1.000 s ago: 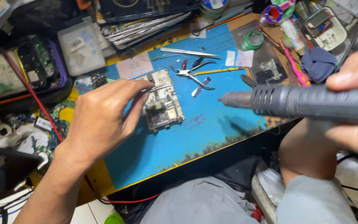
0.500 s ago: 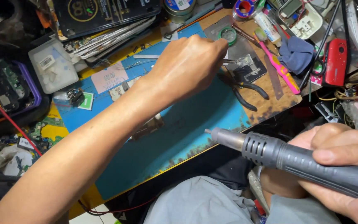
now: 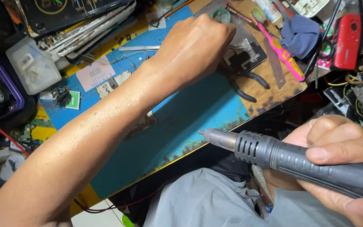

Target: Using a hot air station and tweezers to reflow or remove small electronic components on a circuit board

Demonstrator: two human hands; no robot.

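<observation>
My left hand [image 3: 194, 46] reaches across the blue work mat [image 3: 190, 122] to its far right corner, knuckles up and fingers curled next to a small green round tin [image 3: 222, 16] and a black metal holder [image 3: 246, 52]. What the fingers hold is hidden. My forearm covers most of a small circuit board [image 3: 141, 122] on the mat. My right hand [image 3: 341, 151] grips a grey hot-air tool [image 3: 274, 153] near my lap. Its metal nozzle [image 3: 217, 138] points left, over the mat's near edge.
Black-handled pliers [image 3: 248, 84], a pink toothbrush [image 3: 280, 50], a blue cloth [image 3: 301, 33] and a red device [image 3: 347, 35] crowd the right side. A clear plastic box [image 3: 32, 67] and stacked phone panels [image 3: 76, 21] sit at the back left. Cables tangle at the far right.
My left hand has left the circuit board and stretched to the mat's far right corner. The hot-air tool has dropped from over the mat down to its near edge.
</observation>
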